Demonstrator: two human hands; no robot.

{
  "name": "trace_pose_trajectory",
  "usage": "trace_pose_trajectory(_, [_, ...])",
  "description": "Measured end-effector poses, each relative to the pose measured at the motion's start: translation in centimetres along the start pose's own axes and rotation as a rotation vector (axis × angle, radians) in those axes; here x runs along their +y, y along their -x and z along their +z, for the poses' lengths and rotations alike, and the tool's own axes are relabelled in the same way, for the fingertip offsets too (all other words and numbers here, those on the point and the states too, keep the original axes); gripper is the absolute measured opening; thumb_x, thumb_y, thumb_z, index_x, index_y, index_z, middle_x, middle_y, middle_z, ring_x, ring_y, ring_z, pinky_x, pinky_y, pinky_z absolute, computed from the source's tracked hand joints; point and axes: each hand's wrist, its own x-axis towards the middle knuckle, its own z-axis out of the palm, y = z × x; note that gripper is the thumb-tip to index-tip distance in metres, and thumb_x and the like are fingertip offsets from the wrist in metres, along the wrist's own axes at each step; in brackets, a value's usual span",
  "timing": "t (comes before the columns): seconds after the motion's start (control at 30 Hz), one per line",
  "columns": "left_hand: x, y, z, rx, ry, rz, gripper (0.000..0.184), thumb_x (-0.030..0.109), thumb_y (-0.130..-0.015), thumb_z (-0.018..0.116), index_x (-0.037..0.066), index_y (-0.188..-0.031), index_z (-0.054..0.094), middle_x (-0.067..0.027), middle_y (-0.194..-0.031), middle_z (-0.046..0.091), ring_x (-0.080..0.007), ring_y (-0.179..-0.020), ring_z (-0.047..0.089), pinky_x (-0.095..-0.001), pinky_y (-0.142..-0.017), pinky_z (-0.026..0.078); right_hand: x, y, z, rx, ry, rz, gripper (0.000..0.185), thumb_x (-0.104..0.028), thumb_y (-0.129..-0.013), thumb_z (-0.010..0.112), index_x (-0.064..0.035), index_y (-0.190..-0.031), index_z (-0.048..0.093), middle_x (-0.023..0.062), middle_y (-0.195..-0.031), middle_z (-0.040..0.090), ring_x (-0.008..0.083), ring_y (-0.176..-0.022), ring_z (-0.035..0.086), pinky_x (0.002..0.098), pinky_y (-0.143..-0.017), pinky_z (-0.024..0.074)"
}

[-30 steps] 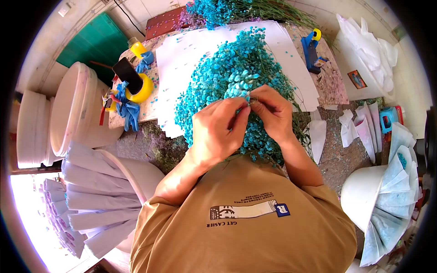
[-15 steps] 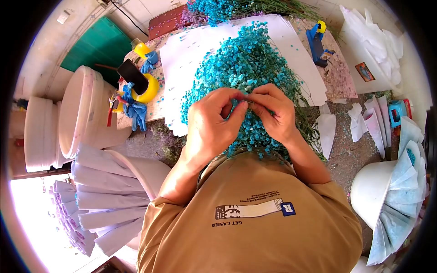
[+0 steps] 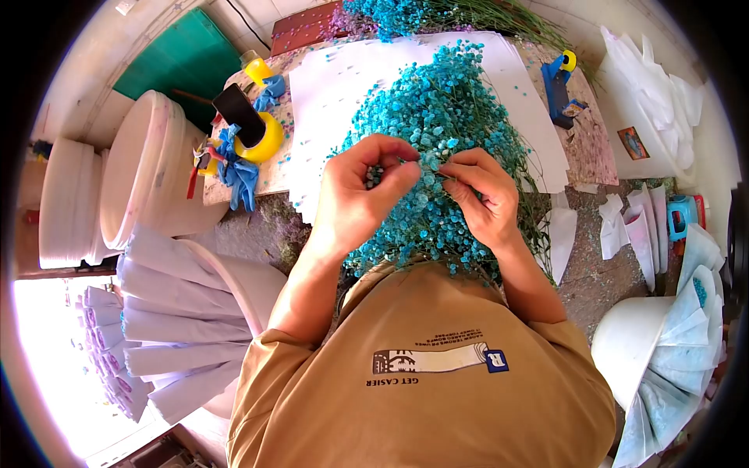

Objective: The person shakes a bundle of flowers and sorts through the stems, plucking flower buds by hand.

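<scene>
A large bunch of bright blue baby's breath lies on white paper sheets, its lower part close against the tan shirt. Over its middle is my left hand, fingers curved, with a small gap between thumb and index tips and nothing visible in it. Just to the right, my right hand has its thumb and fingers bent close together over the blossoms. Whatever is between those fingertips is too small to make out. Green stems show along the bunch's right side.
At the table's left are a yellow tape roll, a dark phone and blue gloves. A blue tape dispenser stands at right. Tubs with wrapped bunches flank me, and more flowers lie at the back.
My hands, whose fingertips met over the blossoms before, have drawn slightly apart. The left thumb and index finger have parted. The whole view has shifted a little.
</scene>
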Motion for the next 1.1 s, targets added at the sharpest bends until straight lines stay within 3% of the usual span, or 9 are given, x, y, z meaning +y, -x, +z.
trace_pose_trajectory(0.17, [-0.3, 0.2, 0.2, -0.016, -0.115, 0.024, 0.012, 0.008, -0.089, 0.069, 0.0, -0.098, 0.068, 0.0042, -0.078, 0.06, -0.0025, -0.068, 0.05, -0.0205, -0.059, 0.041, -0.4, -0.1, 0.0, -0.027, 0.049, 0.017, 0.019, 0.004, -0.083, 0.07, -0.002, -0.101, 0.073, 0.0105, -0.093, 0.065, 0.0225, -0.078, 0.063, 0.0296, -0.067, 0.05])
trace_pose_trajectory(0.33, [-0.3, 0.1, -1.1, -0.066, 0.696, -0.115, 0.004, 0.006, -0.09, 0.057, 0.005, -0.092, 0.055, 0.0002, -0.071, 0.051, -0.0047, -0.054, 0.036, -0.0217, -0.045, 0.027, 0.0, 0.0, 0.3, 0.026, -0.036, -0.018, 0.02, 0.0, -0.087, 0.07, 0.0015, -0.107, 0.068, 0.0103, -0.099, 0.066, 0.0198, -0.082, 0.063, 0.0292, -0.073, 0.0509])
trace_pose_trajectory(0.47, [-0.8, 0.1, -1.6, -0.174, 0.854, -0.103, 0.008, 0.014, -0.088, 0.049, 0.006, -0.088, 0.049, -0.0065, -0.073, 0.048, -0.0086, -0.052, 0.035, -0.0227, -0.045, 0.027, -1.5, 0.4, -0.3, 0.029, -0.089, 0.175, 0.023, -0.009, -0.096, 0.064, 0.0022, -0.115, 0.06, 0.0089, -0.097, 0.067, 0.0128, -0.079, 0.06, 0.0281, -0.072, 0.0499])
trace_pose_trajectory(0.63, [0.8, 1.0, -0.7, -0.28, 0.591, -0.001, 0.015, 0.003, -0.088, 0.05, 0.002, -0.101, 0.057, -0.0049, -0.077, 0.055, -0.0068, -0.061, 0.042, -0.0221, -0.05, 0.031, -0.7, 1.0, -0.5, 0.026, 0.004, 0.186, 0.018, -0.014, -0.1, 0.054, 0.0001, -0.111, 0.06, 0.0064, -0.087, 0.066, 0.009, -0.071, 0.055, 0.025, -0.066, 0.0457])
trace_pose_trajectory(0.7, [1.3, 1.3, 0.6, -0.172, 0.077, 0.198, 0.025, 0.004, -0.085, 0.064, 0.002, -0.11, 0.059, -0.0009, -0.074, 0.057, -0.009, -0.063, 0.05, -0.0256, -0.055, 0.041, -0.3, 1.2, -0.3, 0.044, -0.018, 0.2, 0.017, -0.013, -0.1, 0.054, 0.0001, -0.11, 0.059, 0.0062, -0.085, 0.065, 0.0098, -0.071, 0.054, 0.0254, -0.065, 0.0454])
trace_pose_trajectory(0.77, [2.8, 1.6, 1.5, -0.099, -0.371, 0.17, 0.028, 0.01, -0.083, 0.07, 0.004, -0.108, 0.06, -0.0058, -0.075, 0.063, -0.0181, -0.059, 0.058, -0.0314, -0.055, 0.047, -0.4, 1.0, 0.2, 0.082, -0.092, 0.165, 0.018, -0.014, -0.1, 0.054, 0.0003, -0.111, 0.059, 0.0064, -0.084, 0.064, 0.0109, -0.071, 0.054, 0.026, -0.066, 0.0452])
trace_pose_trajectory(0.87, [1.0, 1.0, 2.8, 0.039, -0.524, 0.284, 0.029, 0.014, -0.08, 0.073, 0.005, -0.105, 0.061, -0.0123, -0.081, 0.067, -0.0299, -0.063, 0.066, -0.0394, -0.057, 0.052, -1.0, 0.9, 0.1, 0.097, -0.076, 0.191, 0.018, -0.016, -0.102, 0.054, 0.0002, -0.109, 0.058, 0.0074, -0.087, 0.065, 0.0123, -0.073, 0.055, 0.0261, -0.067, 0.0455])
trace_pose_trajectory(1.03, [-0.3, -0.2, 3.4, 0.147, -0.558, 0.384, 0.029, 0.009, -0.075, 0.073, 0.005, -0.103, 0.064, -0.0143, -0.08, 0.067, -0.0296, -0.068, 0.067, -0.0369, -0.062, 0.054, -0.5, 1.2, 0.1, 0.092, 0.008, 0.129, 0.019, -0.02, -0.103, 0.053, -0.0008, -0.105, 0.056, 0.0088, -0.092, 0.066, 0.0136, -0.079, 0.058, 0.0267, -0.073, 0.0476])
trace_pose_trajectory(1.1, [-1.1, -0.7, 3.4, 0.122, -0.559, 0.427, 0.027, 0.015, -0.076, 0.073, 0.005, -0.099, 0.062, -0.0125, -0.086, 0.068, -0.0345, -0.07, 0.067, -0.0427, -0.059, 0.053, 0.1, 1.4, 0.3, 0.088, -0.011, 0.103, 0.017, -0.017, -0.103, 0.052, -0.0006, -0.108, 0.055, 0.0087, -0.091, 0.065, 0.0139, -0.079, 0.058, 0.0274, -0.074, 0.0477])
